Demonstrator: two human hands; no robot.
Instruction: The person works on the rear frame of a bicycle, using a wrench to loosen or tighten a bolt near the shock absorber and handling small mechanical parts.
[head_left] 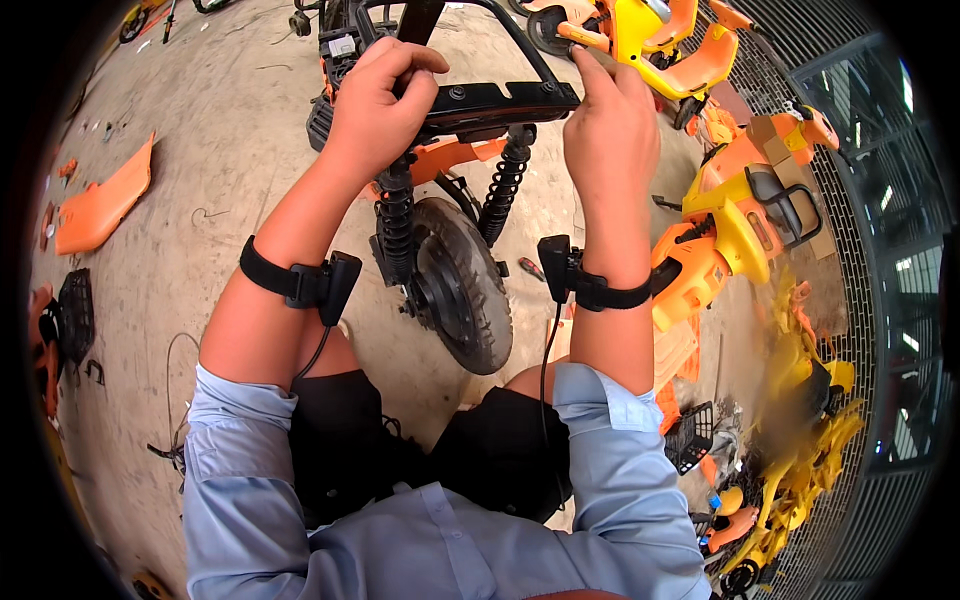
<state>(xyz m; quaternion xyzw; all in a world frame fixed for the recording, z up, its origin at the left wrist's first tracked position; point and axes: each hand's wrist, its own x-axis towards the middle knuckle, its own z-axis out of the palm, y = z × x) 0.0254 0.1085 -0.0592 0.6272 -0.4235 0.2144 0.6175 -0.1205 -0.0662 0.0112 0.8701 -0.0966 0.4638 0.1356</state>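
In front of me a black metal rack (505,108), bolted onto a scooter frame, sits above two coil shock absorbers (505,185) and a worn black wheel (460,285). My left hand (382,105) is at the rack's left side, fingers curled and thumb bent below the index finger; whatever they close on is hidden. At the right end of the rack is my right hand (612,125), its index finger pointing away from me and the others folded out of sight. An orange panel (440,158) shows behind the shock absorbers.
Yellow and orange scooter bodies (690,275) stand at the right beside a brick wall. An orange panel (105,200) and a black basket (76,318) lie on the concrete floor at left. A small red and black tool (531,268) lies right of the wheel.
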